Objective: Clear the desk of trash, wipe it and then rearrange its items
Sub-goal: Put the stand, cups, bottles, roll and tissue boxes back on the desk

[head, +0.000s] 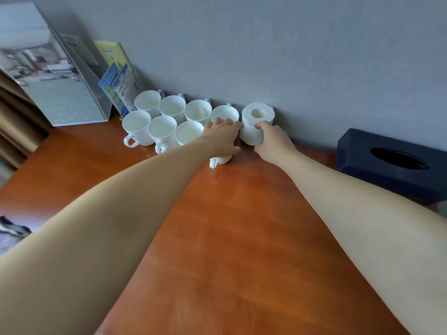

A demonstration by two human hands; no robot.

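Several white cups stand in two rows near the wall on the orange-brown wooden desk. My left hand lies over the top of the rightmost front cup, fingers curled round its rim; only the cup's base and handle show. A white toilet paper roll stands upright against the wall, right of the cups. My right hand grips the roll's right side, thumb on its front.
A dark blue tissue box sits at the desk's right end. Leaflets and a large grey stand-up board lean against the wall at the back left. A curtain hangs at the far left.
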